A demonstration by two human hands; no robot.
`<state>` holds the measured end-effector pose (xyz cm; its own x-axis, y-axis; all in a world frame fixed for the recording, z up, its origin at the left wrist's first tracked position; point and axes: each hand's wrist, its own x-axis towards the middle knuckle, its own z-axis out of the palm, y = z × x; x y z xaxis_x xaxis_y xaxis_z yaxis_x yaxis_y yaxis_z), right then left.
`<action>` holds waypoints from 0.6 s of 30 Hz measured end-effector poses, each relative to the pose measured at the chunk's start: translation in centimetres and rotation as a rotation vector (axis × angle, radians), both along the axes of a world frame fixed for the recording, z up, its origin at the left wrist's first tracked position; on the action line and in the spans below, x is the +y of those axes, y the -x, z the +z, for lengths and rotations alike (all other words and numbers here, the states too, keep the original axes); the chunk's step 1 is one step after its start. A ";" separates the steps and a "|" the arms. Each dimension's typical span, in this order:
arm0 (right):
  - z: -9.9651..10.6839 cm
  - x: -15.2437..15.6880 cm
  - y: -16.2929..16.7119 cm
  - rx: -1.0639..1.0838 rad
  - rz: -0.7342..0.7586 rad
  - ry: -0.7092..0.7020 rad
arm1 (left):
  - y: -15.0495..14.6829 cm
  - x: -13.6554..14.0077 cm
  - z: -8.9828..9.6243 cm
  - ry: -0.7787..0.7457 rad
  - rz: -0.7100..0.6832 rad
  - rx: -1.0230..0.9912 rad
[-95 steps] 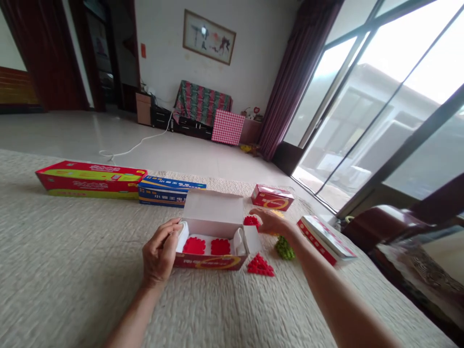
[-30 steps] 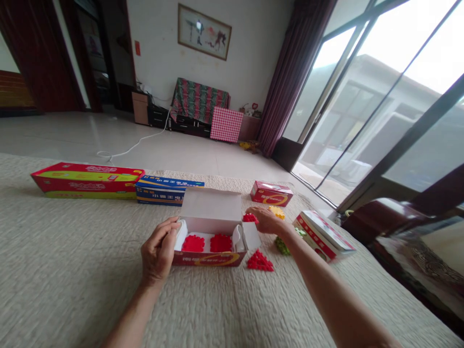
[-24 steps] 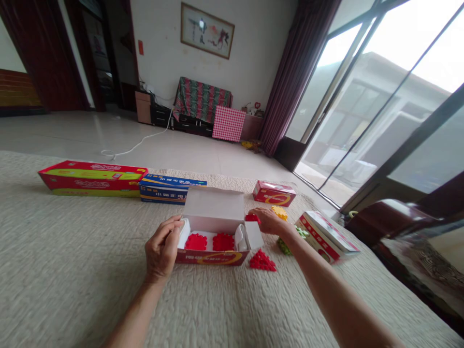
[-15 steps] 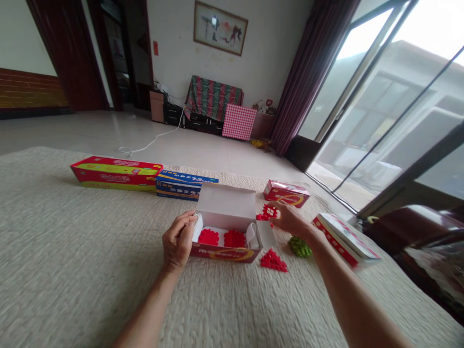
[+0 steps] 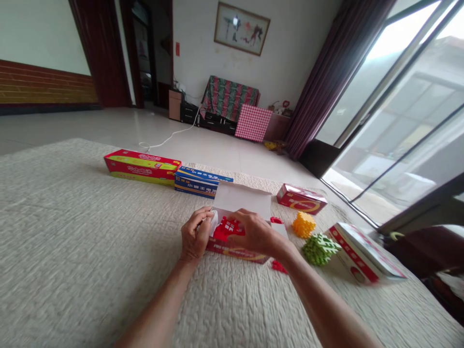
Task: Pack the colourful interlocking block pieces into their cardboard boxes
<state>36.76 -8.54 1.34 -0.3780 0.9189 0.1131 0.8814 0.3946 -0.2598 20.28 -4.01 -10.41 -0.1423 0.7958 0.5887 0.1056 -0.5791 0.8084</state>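
Note:
A small red cardboard box (image 5: 221, 247) sits on the quilted cover with its white lid (image 5: 243, 199) raised at the back. My left hand (image 5: 197, 234) is closed on the white flap at the box's left end. Over the opening, my right hand (image 5: 253, 233) grips a red plastic building piece (image 5: 232, 226) with a window pattern and notched edges. My fingers and the piece hide most of the box's inside. Close to the right end lies a red triangular piece (image 5: 279, 267), partly covered by my wrist. Another red piece (image 5: 276, 220) shows behind the right flap.
To the right are stacked orange pieces (image 5: 303, 224), stacked green pieces (image 5: 321, 249), a closed red box (image 5: 301, 199) and a white-and-red box (image 5: 366, 253). A blue box (image 5: 199, 181) and a long red-and-green box (image 5: 143, 167) stand behind left on the quilted cover (image 5: 119, 232).
My right hand has moved left from beside the box to over its opening, carrying the red window piece. My left hand stays on the flap. The view has turned slightly.

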 end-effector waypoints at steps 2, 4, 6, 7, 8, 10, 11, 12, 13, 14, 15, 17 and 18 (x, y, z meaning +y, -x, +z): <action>-0.2 0.5 0.2 -0.015 -0.001 -0.004 | 0.0 0.0 0.0 -0.003 0.000 -0.001; -0.4 0.8 0.3 -0.008 0.003 -0.016 | 0.0 0.0 0.0 -0.005 -0.003 -0.007; -0.6 0.9 0.1 0.025 0.007 -0.038 | 0.0 0.0 0.0 -0.006 -0.005 -0.011; -0.7 0.8 0.0 0.049 0.006 -0.049 | -0.1 0.0 0.1 -0.006 -0.006 -0.012; -0.6 0.8 -0.1 0.075 0.003 -0.058 | -0.1 0.0 0.1 -0.007 -0.008 -0.014; -0.3 0.4 -0.5 0.122 -0.007 -0.071 | -0.1 0.0 0.1 -0.005 -0.011 -0.016; 0.0 0.2 -0.8 0.144 -0.018 -0.081 | -0.1 0.0 0.1 -0.004 -0.011 -0.017; 0.4 0.1 -1.3 0.163 -0.033 -0.093 | -0.1 0.0 0.1 -0.003 -0.010 -0.019; 0.8 -0.1 -1.9 0.179 -0.054 -0.107 | -0.1 0.0 0.0 0.000 -0.009 -0.021; 1.1 -0.1 -2.7 0.192 -0.080 -0.123 | -0.1 0.0 0.0 0.003 -0.008 -0.021; 1.3 0.0 -3.7 0.202 -0.110 -0.142 | -0.1 0.0 0.0 0.007 -0.007 -0.021; 1.4 0.4 -6.3 0.208 -0.170 -0.178 | -0.1 0.0 0.0 0.014 -0.007 -0.020; 1.2 0.8 -7.8 0.204 -0.205 -0.187 | -0.1 0.1 0.0 0.017 -0.008 -0.020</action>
<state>44.51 -7.77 2.57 -0.1404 0.9294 0.3413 0.8847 0.2726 -0.3782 20.40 -3.96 -10.46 -0.1475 0.8065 0.5725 0.0847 -0.5664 0.8197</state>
